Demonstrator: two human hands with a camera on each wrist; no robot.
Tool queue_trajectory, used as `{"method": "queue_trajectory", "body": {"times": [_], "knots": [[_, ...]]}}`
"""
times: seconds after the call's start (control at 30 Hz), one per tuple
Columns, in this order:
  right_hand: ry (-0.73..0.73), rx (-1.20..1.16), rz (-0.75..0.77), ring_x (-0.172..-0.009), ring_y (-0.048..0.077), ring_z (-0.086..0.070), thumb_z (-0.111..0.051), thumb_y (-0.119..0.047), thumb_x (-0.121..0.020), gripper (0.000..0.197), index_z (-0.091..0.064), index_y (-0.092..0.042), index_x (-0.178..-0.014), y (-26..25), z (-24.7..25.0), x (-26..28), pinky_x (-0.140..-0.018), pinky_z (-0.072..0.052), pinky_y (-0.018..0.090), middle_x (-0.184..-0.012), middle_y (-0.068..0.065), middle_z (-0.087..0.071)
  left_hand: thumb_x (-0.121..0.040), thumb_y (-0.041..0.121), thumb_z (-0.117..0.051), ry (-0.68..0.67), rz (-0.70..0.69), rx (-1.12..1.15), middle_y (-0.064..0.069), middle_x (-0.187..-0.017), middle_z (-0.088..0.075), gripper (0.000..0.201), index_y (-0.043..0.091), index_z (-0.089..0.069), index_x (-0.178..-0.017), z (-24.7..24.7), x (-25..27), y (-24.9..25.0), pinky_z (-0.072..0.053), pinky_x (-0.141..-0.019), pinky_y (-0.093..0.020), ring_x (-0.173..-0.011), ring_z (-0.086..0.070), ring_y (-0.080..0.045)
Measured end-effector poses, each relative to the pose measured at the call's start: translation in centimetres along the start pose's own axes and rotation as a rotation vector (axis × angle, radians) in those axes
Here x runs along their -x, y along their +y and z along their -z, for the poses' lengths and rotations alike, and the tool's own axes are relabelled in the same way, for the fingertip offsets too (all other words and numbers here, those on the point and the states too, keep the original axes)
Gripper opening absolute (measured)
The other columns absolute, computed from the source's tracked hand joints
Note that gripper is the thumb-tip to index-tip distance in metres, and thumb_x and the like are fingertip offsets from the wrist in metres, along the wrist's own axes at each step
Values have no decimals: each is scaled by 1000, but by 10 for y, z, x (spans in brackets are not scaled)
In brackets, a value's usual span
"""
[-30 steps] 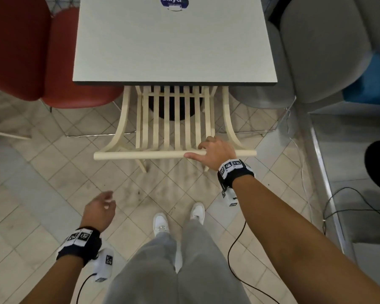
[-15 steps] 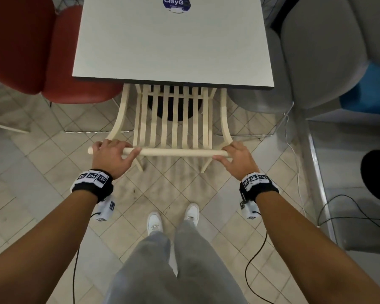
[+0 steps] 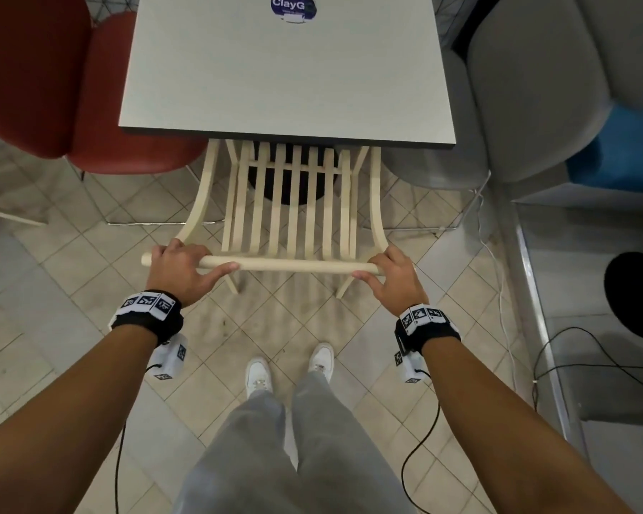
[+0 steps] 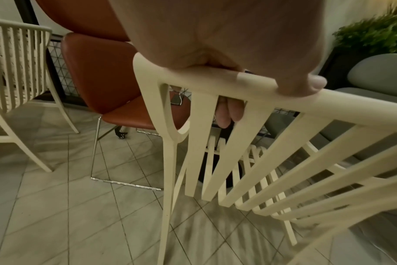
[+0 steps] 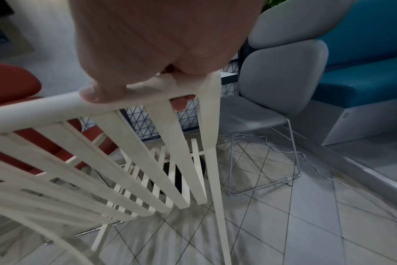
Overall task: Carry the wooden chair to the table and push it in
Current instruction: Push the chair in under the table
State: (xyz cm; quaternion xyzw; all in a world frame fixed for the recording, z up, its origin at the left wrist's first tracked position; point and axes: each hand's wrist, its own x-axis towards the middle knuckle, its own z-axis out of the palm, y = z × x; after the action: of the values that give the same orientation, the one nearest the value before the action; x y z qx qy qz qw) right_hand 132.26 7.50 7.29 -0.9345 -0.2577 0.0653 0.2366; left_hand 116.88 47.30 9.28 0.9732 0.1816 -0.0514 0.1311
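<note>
Each grip, left hand [image 3: 179,270] and right hand [image 3: 394,278], holds the wooden chair [image 3: 294,217] under the table [image 3: 286,76]

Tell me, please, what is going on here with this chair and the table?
A person stands behind a pale wooden chair and grips its top rail with both hands: the left hand near the left end, the right hand at the right end. The chair faces a grey table, and its seat is already tucked under the table edge. A red chair and a grey chair flank the table.
</note>
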Motion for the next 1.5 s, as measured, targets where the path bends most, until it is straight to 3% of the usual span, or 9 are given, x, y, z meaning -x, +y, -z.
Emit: {"method": "queue_trajectory", "body": {"times": [0.27,0.37,0.53,0.73,0.9,1.0,1.23,1.37,1.5], "knots": [[-27,-1,11,-84,22,-53,-58,-74,-86,63,-73,-14,-102,15,13,1,-79,-53,40,-96,-1,-53,-79,86,-48,85,39,37,6,-77,-71,67,23,-72,-79,-15,25,20,-34,-84,-43,-84,-56,-25],[17,56,5,-92,24,-53,-69,-60,-88,50,-72,-13,-102,11,8,6,-85,-50,43,-99,2,-57,-78,83,-54,82,38,88,8,-86,-73,61,26,-73,-88,-16,26,16,-34,-89,-42,-90,-56,-23],[18,111,-36,-95,24,-54,-65,-69,-86,58,-74,-14,-101,3,-1,7,-87,-43,38,-100,3,-59,-78,78,-61,73,3,172,12,-98,-76,54,33,-78,-102,-16,24,10,-28,-90,-38,-99,-55,-20],[20,27,-48,-95,23,-54,-69,-68,-81,61,-75,-10,-100,4,3,7,-90,-45,39,-98,2,-57,-78,74,-64,88,17,168,11,-98,-77,50,32,-79,-101,-15,26,13,-27,-89,-37,-98,-55,-20],[21,-20,-40,-94,21,-52,-45,-91,-77,87,-74,-12,-98,8,8,9,-90,-41,34,-97,-5,-51,-78,75,-63,105,24,175,11,-93,-77,51,31,-79,-98,-19,33,18,-31,-92,-40,-97,-57,-20],[19,-39,-67,-95,21,-51,-42,-94,-75,91,-74,-12,-98,7,9,10,-90,-41,33,-98,-5,-51,-78,76,-62,99,27,179,12,-93,-77,51,33,-79,-99,-20,35,19,-30,-91,-39,-96,-56,-20],[3,-53,-96,-94,20,-51,-53,-90,-72,86,-75,-12,-100,4,9,14,-90,-42,32,-101,-1,-55,-76,75,-66,83,32,182,13,-97,-77,49,35,-79,-102,-18,35,16,-29,-90,-39,-97,-54,-19],[-8,-48,-104,-95,20,-52,-47,-92,-71,89,-75,-14,-102,5,9,16,-90,-35,28,-101,-1,-55,-76,76,-65,76,46,186,13,-98,-78,51,35,-79,-102,-17,36,17,-29,-92,-39,-100,-54,-20],[-20,-27,-125,-98,22,-51,-57,-87,-72,83,-75,-13,-105,2,11,17,-91,-39,31,-102,0,-55,-77,77,-63,68,51,171,11,-101,-78,54,33,-79,-104,-12,39,22,-32,-97,-41,-104,-56,-22]]}}
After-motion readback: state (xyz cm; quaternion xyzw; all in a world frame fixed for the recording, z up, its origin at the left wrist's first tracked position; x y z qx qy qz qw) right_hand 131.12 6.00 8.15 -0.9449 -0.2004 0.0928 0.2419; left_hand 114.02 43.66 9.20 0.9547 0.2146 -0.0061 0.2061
